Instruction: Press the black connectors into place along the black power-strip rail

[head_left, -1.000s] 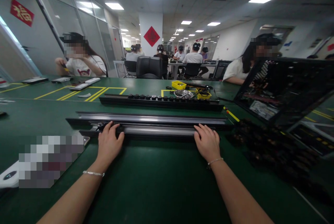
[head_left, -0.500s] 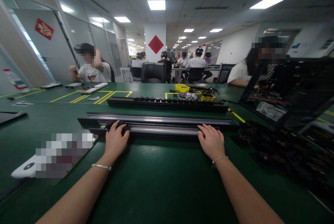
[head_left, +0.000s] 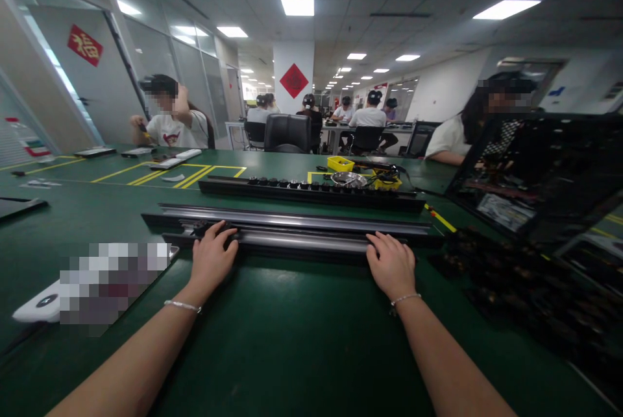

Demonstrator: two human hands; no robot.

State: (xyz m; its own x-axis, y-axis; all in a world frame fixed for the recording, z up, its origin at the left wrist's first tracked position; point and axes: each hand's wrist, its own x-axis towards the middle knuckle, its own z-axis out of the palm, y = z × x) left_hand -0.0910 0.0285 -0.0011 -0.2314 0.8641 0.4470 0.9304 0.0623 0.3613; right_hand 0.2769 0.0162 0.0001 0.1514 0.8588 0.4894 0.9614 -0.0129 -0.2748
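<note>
A long black rail point(head_left: 302, 242) with a shiny metallic top face lies across the green table in front of me. Over its left part, my left hand point(head_left: 213, 257) has its fingers bent around a small black part point(head_left: 197, 229); the fingertips partly hide the contact. My right hand point(head_left: 393, 262) holds the rail near its right end, thumb on the near side and fingers over the top. Just behind lies a second similar rail point(head_left: 292, 218). Farther back, a third black rail point(head_left: 311, 195) carries a row of several small dark and silvery pieces point(head_left: 292, 184).
A white device point(head_left: 39, 303) lies at the left. Dark parts are heaped point(head_left: 525, 287) at the right, before a black open case point(head_left: 545, 170). Yellow trays point(head_left: 341, 163) and a round metal dish point(head_left: 348, 179) stand behind the rails. People sit across the table.
The view has shifted slightly. Both hands keep nearly the same places on the near rail, with no clear change in their hold.
</note>
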